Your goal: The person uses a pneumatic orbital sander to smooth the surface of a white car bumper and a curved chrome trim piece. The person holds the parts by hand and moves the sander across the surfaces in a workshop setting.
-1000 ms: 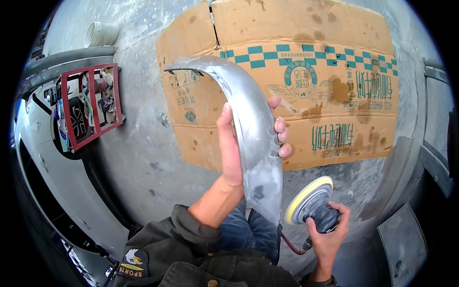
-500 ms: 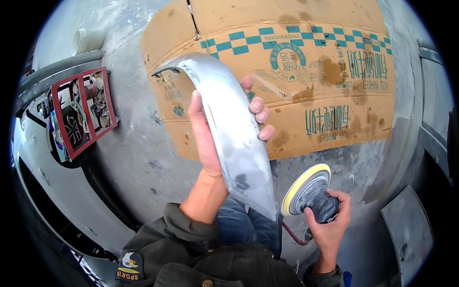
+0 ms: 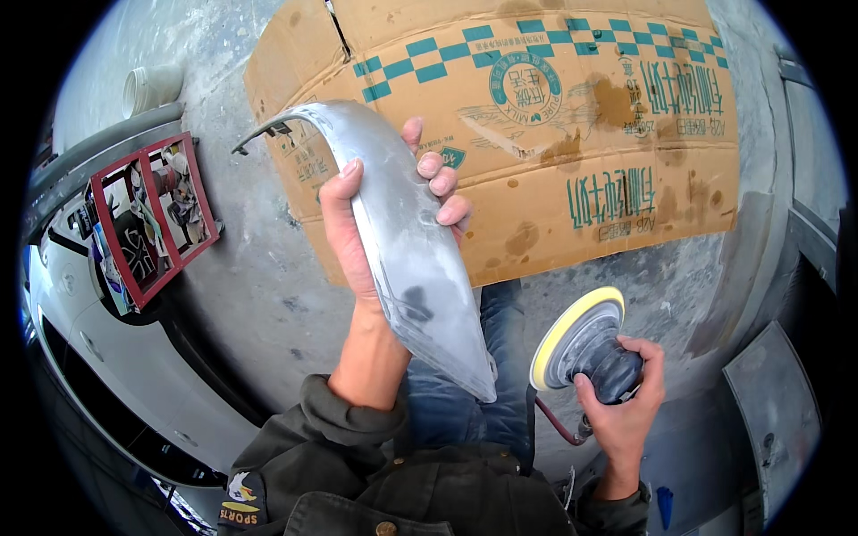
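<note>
My left hand [image 3: 357, 223] grips a long, curved, silver-grey car trim panel [image 3: 398, 205], thumb along its left edge and fingers wrapped over its right side. The panel slants from a hooked, thin upper-left end down to a pointed lower-right end, and its surface has dull patches and one dark smudge. To the right, apart from the panel, my right hand [image 3: 626, 393] is closed around the black body of an orbital sander [image 3: 585, 353]. Its round pad with a yellow rim is turned toward the panel, and a dark red hose [image 3: 556, 420] runs from it.
A flattened, stained cardboard box [image 3: 626, 196] covers the floor ahead. On the left stand a red-framed cart [image 3: 152, 214] filled with assorted items, a white bucket [image 3: 152, 89] and a white car [image 3: 116, 357]. A grey panel [image 3: 773, 402] leans at the right.
The trim panel and my left hand have shifted left, with the panel tilted a little more. The sander in my right hand has risen slightly and moved a little right.
</note>
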`<state>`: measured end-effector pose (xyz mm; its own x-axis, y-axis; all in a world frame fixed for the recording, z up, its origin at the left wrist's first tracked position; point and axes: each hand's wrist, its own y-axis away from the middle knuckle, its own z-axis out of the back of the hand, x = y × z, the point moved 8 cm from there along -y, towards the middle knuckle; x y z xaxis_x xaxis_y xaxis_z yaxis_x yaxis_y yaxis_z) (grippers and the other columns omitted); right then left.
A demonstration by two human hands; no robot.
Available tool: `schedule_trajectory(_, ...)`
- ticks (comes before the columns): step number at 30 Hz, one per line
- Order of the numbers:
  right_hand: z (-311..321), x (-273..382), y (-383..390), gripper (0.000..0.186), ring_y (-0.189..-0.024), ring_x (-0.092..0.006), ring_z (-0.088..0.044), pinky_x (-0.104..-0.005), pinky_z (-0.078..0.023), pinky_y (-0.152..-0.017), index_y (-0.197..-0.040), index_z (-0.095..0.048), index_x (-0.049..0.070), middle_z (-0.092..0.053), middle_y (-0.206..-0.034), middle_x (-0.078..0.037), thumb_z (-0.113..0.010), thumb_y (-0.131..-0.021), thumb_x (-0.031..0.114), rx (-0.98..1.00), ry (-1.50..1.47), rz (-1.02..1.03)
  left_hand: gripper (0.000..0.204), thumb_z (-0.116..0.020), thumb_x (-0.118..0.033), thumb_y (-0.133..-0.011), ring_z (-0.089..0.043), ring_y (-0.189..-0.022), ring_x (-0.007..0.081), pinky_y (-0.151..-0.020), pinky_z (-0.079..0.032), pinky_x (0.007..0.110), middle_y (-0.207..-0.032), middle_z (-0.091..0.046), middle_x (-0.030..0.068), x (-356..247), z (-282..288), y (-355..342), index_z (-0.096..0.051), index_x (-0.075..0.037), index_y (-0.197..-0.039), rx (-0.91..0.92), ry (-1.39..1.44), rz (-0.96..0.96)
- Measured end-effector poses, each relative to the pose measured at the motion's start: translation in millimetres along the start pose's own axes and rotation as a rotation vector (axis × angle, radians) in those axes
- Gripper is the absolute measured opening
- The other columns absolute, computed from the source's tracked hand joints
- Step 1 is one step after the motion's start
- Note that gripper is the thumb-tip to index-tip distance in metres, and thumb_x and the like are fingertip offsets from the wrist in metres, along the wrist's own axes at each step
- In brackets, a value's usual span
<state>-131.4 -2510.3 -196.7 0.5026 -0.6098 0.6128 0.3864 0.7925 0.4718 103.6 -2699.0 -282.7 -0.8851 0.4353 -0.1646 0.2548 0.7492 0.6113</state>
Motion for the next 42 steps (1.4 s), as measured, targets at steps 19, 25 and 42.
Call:
schedule_trajectory(19,3.7,46.4,-4.8,0.060,-0.096,-0.0358,-0.061,-0.0414,-0.051,-0.081,-0.111,-0.053,0.005,-0.054,-0.108,-0.017,-0.088,-0.062,0.009,0.150,0.059,0.146,0.071,-0.070,-0.043,-0.083,-0.047,-0.089,0.0208,-0.069,-0.044,0.031,-0.099,-0.049,0.0088,-7.9,9.8,-2.7,-0.046,-0.005,-0.138,0.080,0.155,-0.037)
schedule_trajectory(25,-8.2,62.9,7.8,0.064,-0.093,-0.0355,-0.063,-0.0420,-0.054,-0.070,-0.116,-0.050,0.007,-0.053,-0.113,-0.016,-0.089,-0.067,0.017,0.343,0.083,0.162,0.077,-0.074,-0.044,-0.077,-0.046,-0.090,0.0213,-0.070,-0.044,0.032,-0.101,-0.049,0.0084,-9.0,-1.1,-5.3,-0.046,-0.011,-0.142,0.204,0.247,-0.041)
schedule_trajectory(42,-35.7,93.2,7.0,0.063,-0.081,-0.0257,-0.066,-0.0368,-0.054,-0.055,-0.117,-0.051,0.007,-0.052,-0.114,-0.013,-0.090,-0.069,0.020,0.430,0.097,0.194,0.082,-0.077,-0.036,-0.071,-0.045,-0.092,0.0201,-0.077,-0.043,0.032,-0.101,-0.049,0.0065,18.4,-4.1,-5.0,-0.050,-0.012,-0.145,0.168,0.129,-0.015)
